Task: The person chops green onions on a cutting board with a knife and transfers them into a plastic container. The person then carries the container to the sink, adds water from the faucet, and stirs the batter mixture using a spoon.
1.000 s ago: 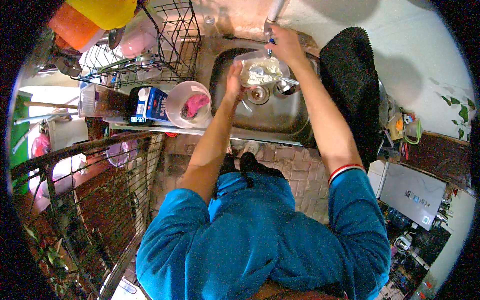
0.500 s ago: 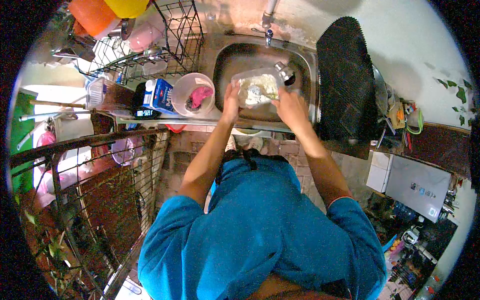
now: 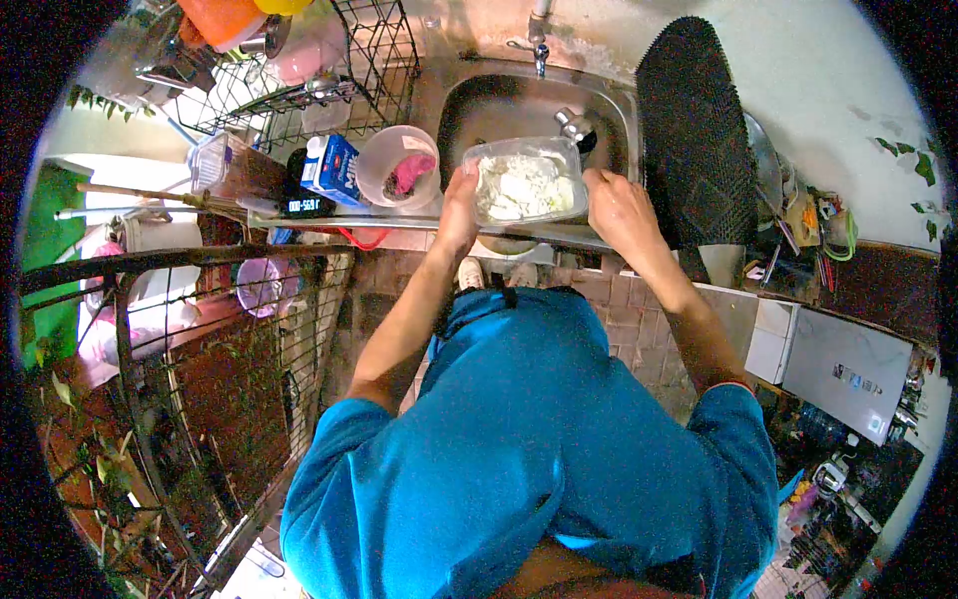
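A clear plastic container (image 3: 571, 160) is tilted over the front of the steel sink, with white, crumbly food (image 3: 524, 188) inside it. My left hand (image 3: 459, 212) grips its left side, thumb over the rim. Close by the right end of the container, my right hand (image 3: 621, 208) is closed with its fingers curled. Whatever is in that hand is hidden. Behind the container, a shiny metal piece with a dark end (image 3: 576, 128) lies in the sink (image 3: 486, 100).
Left of the sink stand a pinkish-white tub (image 3: 371, 160) with a pink cloth inside, a blue milk carton (image 3: 331, 168) and a wire dish rack (image 3: 384, 60). A black ridged mat (image 3: 694, 130) leans at the right. The tap (image 3: 541, 58) is behind. A metal railing (image 3: 180, 262) runs at the left.
The container has come slightly closer and its contents face me more. My right hand has moved right, out from over the container. A greyish utensil-like shape in the food no longer shows.
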`<state>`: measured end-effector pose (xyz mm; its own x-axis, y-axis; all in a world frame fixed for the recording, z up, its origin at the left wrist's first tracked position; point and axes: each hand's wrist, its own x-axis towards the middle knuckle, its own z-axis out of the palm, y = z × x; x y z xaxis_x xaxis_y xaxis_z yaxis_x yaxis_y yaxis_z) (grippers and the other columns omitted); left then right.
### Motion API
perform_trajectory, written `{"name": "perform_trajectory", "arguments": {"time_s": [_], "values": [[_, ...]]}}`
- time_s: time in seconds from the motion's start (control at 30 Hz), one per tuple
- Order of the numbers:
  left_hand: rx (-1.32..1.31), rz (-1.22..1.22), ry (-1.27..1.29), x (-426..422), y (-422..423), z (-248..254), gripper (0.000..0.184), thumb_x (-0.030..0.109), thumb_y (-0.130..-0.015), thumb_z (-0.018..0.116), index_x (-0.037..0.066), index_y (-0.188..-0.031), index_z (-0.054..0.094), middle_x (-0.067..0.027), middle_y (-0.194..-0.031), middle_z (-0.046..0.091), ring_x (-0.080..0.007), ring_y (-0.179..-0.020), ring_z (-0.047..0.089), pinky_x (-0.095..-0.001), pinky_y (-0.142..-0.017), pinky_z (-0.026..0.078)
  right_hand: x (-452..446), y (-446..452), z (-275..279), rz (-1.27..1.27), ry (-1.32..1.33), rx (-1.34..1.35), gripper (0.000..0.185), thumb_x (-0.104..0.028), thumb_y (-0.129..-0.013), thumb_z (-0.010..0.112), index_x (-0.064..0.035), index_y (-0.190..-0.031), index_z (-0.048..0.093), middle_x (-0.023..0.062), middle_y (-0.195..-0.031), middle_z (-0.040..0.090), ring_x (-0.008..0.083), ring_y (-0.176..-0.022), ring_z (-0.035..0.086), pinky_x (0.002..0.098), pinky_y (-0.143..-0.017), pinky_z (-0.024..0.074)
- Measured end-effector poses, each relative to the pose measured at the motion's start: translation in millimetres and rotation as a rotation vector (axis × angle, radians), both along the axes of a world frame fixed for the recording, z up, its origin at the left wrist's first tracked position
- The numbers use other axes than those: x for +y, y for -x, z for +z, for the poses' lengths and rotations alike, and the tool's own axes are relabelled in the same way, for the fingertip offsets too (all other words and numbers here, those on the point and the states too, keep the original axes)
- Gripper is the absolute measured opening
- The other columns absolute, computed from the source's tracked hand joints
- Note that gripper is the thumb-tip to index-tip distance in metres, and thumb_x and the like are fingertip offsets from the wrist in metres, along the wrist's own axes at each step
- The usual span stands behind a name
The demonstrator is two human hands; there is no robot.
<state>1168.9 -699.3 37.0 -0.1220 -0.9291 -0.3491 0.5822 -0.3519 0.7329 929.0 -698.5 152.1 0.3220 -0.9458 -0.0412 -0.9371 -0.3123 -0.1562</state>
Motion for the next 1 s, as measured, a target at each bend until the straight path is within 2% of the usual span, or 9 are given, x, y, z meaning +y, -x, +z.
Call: {"name": "perform_trajectory", "arguments": {"time_s": [0.07,0.3,0.37,0.57,0.67,0.73,0.77,0.83,1.0], "values": [[-0.034,0.022,0.028,4.0,-2.7,14.1,0.050,0.032,-0.103,0.046,0.002,-0.143,0.040,-0.0128,-0.134,0.053,-0.0251,-0.121,0.056,-0.0398,-0.099,0.050,7.3,1.5,4.3,0.077,0.052,-0.101,0.013,-0.003,-0.088,0.050,0.0010,-0.095,0.060,0.0222,-0.087,0.064,0.0423,-0.076,0.065,0.0499,-0.065,0.0538],[-0.018,-0.043,0.009,11.2,-2.0,31.1,0.052,0.036,-0.104,0.044,0.004,-0.145,0.037,-0.0144,-0.135,0.052,-0.0268,-0.121,0.057,-0.0451,-0.094,0.053,35.1,-0.4,37.8,0.119,0.053,-0.077,0.020,-0.007,-0.086,0.051,-0.0020,-0.102,0.062,0.0201,-0.098,0.065,0.0401,-0.084,0.067,0.0479,-0.073,0.0557],[-0.004,-0.052,0.003,12.3,1.7,38.7,0.053,0.037,-0.104,0.043,0.005,-0.145,0.036,-0.0147,-0.135,0.052,-0.0270,-0.121,0.057,-0.0460,-0.092,0.054,39.3,-3.2,48.6,0.166,0.146,-0.181,0.016,-0.004,-0.087,0.054,-0.0011,-0.102,0.061,0.0183,-0.089,0.063,0.0396,-0.073,0.066,0.0471,-0.064,0.0550],[0.046,-0.074,0.064,11.7,8.5,53.2,0.055,0.041,-0.104,0.042,0.005,-0.145,0.036,-0.0142,-0.136,0.052,-0.0268,-0.121,0.057,-0.0451,-0.089,0.056,41.3,-4.1,42.3,0.182,0.088,-0.068,0.014,-0.001,-0.086,0.055,0.0003,-0.099,0.060,0.0178,-0.090,0.063,0.0382,-0.072,0.067,0.0451,-0.063,0.0561],[0.019,-0.107,-0.007,13.8,9.5,64.7,0.055,0.041,-0.104,0.042,0.004,-0.145,0.036,-0.0131,-0.136,0.052,-0.0255,-0.122,0.056,-0.0444,-0.094,0.053,33.9,1.0,45.5,0.129,0.125,-0.014,0.016,-0.001,-0.086,0.055,0.0002,-0.101,0.061,0.0182,-0.091,0.063,0.0378,-0.073,0.067,0.0451,-0.063,0.0566],[0.023,-0.130,0.038,11.3,9.3,57.9,0.061,0.047,-0.102,0.044,0.008,-0.147,0.035,-0.0115,-0.144,0.047,-0.0291,-0.131,0.048,-0.0459,-0.107,0.042,28.9,3.7,53.4,0.110,0.128,0.013,0.018,-0.001,-0.085,0.055,0.0003,-0.102,0.061,0.0186,-0.092,0.063,0.0377,-0.074,0.068,0.0450,-0.064,0.0568],[0.025,-0.126,0.037,10.3,10.0,55.2,0.061,0.047,-0.102,0.044,0.008,-0.147,0.035,-0.0115,-0.144,0.047,-0.0291,-0.131,0.048,-0.0459,-0.107,0.042,26.9,5.3,57.1,0.059,0.129,0.035,0.018,-0.001,-0.086,0.054,0.0002,-0.103,0.061,0.0189,-0.093,0.063,0.0381,-0.074,0.068,0.0452,-0.064,0.0570],[0.080,-0.085,0.055,11.3,12.8,54.6,0.050,0.035,-0.104,0.044,0.003,-0.141,0.040,-0.0125,-0.135,0.053,-0.0228,-0.123,0.055,-0.0403,-0.101,0.048,22.1,8.0,55.3,0.021,0.117,0.076,0.019,-0.002,-0.087,0.054,0.0000,-0.104,0.061,0.0197,-0.094,0.063,0.0396,-0.076,0.068,0.0461,-0.066,0.0573],[0.075,-0.090,0.066,12.2,14.5,61.5,0.046,0.033,-0.104,0.045,0.003,-0.138,0.042,-0.0132,-0.131,0.056,-0.0236,-0.119,0.058,-0.0407,-0.098,0.050,22.4,1.4,39.1,0.136,0.140,-0.037,0.020,-0.002,-0.086,0.055,-0.0008,-0.105,0.061,0.0194,-0.095,0.063,0.0393,-0.075,0.067,0.0462,-0.065,0.0569]]}}
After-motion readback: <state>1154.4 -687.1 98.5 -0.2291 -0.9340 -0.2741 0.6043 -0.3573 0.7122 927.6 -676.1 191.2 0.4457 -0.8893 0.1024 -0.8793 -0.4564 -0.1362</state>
